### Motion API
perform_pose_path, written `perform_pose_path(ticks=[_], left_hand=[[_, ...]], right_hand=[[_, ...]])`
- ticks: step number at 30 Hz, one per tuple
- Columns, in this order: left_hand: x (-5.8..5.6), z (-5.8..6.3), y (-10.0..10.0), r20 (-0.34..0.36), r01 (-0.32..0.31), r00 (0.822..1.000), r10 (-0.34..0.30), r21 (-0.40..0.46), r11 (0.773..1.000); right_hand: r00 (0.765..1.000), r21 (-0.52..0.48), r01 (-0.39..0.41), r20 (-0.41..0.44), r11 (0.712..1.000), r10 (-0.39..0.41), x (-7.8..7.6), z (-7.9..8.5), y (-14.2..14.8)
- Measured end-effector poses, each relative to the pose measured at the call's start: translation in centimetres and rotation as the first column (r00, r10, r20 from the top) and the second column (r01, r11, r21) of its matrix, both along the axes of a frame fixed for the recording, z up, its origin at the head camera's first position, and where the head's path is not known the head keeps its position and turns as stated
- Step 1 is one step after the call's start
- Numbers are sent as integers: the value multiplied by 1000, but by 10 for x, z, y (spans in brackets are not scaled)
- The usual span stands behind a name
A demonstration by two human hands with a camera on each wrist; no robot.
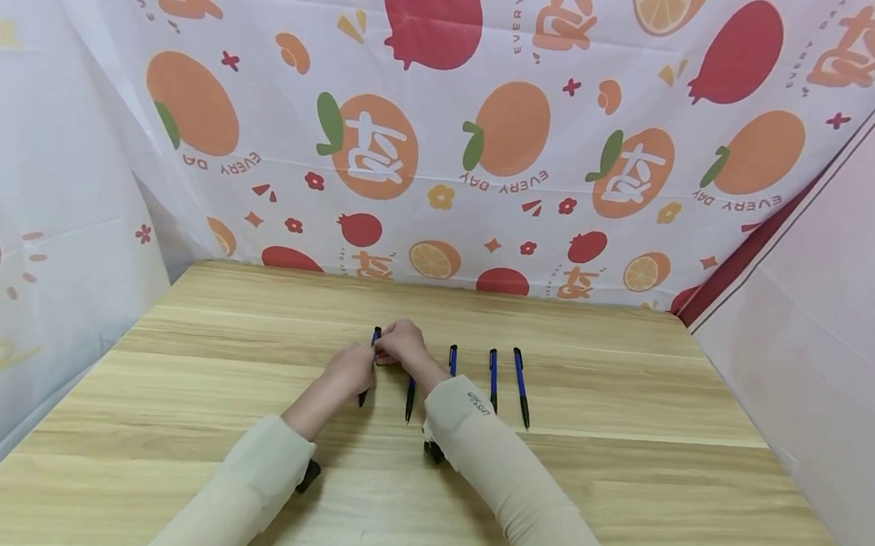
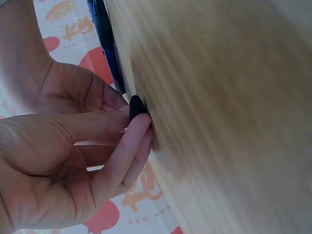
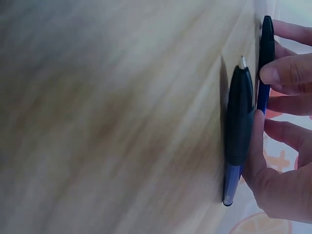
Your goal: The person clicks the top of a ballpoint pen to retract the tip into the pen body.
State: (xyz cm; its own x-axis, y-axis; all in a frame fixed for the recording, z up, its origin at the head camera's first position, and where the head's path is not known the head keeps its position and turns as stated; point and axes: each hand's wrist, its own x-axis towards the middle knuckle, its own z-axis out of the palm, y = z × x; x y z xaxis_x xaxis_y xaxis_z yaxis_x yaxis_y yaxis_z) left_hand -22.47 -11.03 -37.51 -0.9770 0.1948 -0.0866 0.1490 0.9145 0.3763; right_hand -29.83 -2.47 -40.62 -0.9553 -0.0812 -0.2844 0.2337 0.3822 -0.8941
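Note:
A blue pen (image 1: 363, 398) with black ends lies at the left of a row on the wooden table. My left hand (image 1: 348, 369) pinches it near its black grip end, between thumb and fingers. Toward the other end, my right hand (image 1: 407, 347) holds the same pen with its fingertips. In the left wrist view only the dark tip of this pen (image 2: 137, 106) shows between the left fingers. A second blue pen (image 3: 238, 117), black grip and metal tip visible, lies right beside the right hand.
Farther right lie more blue pens: one (image 1: 453, 356) partly behind the right sleeve, another (image 1: 493, 377), and a slanted one (image 1: 521, 388). A fruit-print cloth (image 1: 443, 143) hangs behind the table (image 1: 618, 493). Pale cloths hang at both sides.

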Motion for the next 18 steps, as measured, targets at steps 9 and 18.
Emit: perform_pose_path(ticks=[9, 18], left_hand=[[2, 3, 0, 30, -8, 1000, 8, 7, 1000], [-2, 1, 1, 9, -24, 1000, 25, -29, 999]], right_hand=[[998, -20, -63, -12, 998, 63, 10, 7, 7], [994, -94, -107, -20, 990, 105, 12, 12, 28]])
